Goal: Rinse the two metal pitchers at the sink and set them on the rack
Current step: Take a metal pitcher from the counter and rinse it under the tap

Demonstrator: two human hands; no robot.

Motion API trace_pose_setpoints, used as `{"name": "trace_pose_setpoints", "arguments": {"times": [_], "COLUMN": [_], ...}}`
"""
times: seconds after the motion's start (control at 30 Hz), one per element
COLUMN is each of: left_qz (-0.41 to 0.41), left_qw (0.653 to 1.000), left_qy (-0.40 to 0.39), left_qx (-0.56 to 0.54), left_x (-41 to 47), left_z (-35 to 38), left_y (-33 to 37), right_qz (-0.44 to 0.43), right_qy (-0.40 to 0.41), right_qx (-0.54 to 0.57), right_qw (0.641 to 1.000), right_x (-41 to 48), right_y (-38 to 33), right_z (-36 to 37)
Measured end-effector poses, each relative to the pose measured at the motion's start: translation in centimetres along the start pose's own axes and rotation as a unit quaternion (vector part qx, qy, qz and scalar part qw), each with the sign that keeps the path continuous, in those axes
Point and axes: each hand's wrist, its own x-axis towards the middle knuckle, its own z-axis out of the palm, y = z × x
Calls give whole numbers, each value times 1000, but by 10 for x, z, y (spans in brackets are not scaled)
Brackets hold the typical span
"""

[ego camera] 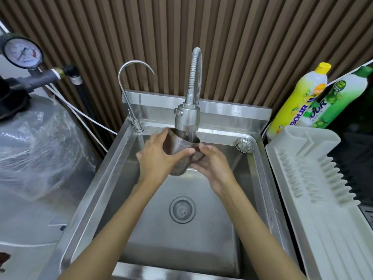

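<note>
One metal pitcher (pixel 178 147) is held over the steel sink (pixel 260 178), its open mouth right under the head of the flexible spray faucet (pixel 186 118). My left hand (pixel 159 158) wraps the pitcher's left side, thumb across its front. My right hand (pixel 212 164) grips it from the right, at the handle side, fingers partly hidden behind it. Water running from the faucet cannot be made out. A second pitcher is not in view. The white plastic dish rack (pixel 314 174) lies to the right of the sink with nothing on it.
A thin gooseneck tap (pixel 129 81) stands at the sink's back left. A loose strainer plug (pixel 244 145) rests on the back right rim. Two dish soap bottles (pixel 302 100) lean behind the rack. A plastic-wrapped tank (pixel 38 146) with a pressure gauge (pixel 22 50) stands at left.
</note>
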Motion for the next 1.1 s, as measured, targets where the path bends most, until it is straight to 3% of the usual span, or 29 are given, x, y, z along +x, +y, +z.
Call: {"name": "trace_pose_setpoints", "arguments": {"times": [0.07,0.17,0.23,0.3,0.37,0.43,0.57,0.67,0.77,0.8,0.87,0.97,1.03,1.1], "left_qz": [-37,-45,-51,-34,-2,16,-34,-65,-88,-71,-22,54,37,-14], "left_qw": [999,977,944,924,933,963,995,987,951,947,944,959,981,993], "left_qy": [-14,-55,-73,-58,-17,26,59,6,-43,-41,-20,15,42,52], "left_qx": [-18,-199,-317,-377,-359,-268,-76,-147,-293,-310,-330,-278,-184,-101], "left_x": [-7,-10,-6,-1,3,2,-11,-17,-14,-11,-3,1,-2,-8], "left_z": [5,16,22,25,22,16,15,23,29,28,23,13,11,13], "left_y": [2,10,14,15,14,11,5,5,8,8,9,11,11,11], "right_qz": [20,-101,-181,-199,-157,-79,26,-50,-183,-209,-209,-120,-45,3], "right_qy": [31,123,140,114,57,-2,-24,72,126,117,67,-35,-48,-40], "right_qx": [-104,-189,-161,-88,19,97,-29,-206,-349,-335,-198,36,48,-42], "right_qw": [994,969,960,969,986,992,999,975,910,911,955,991,997,998], "right_x": [-2,-4,-4,-2,3,6,-3,-2,2,2,0,2,2,-2], "right_y": [-16,-32,-30,-21,-13,-6,-9,-24,-36,-36,-30,-11,-10,-17], "right_z": [-5,-10,-5,2,8,7,-8,-14,-9,-7,0,1,-6,-15]}}
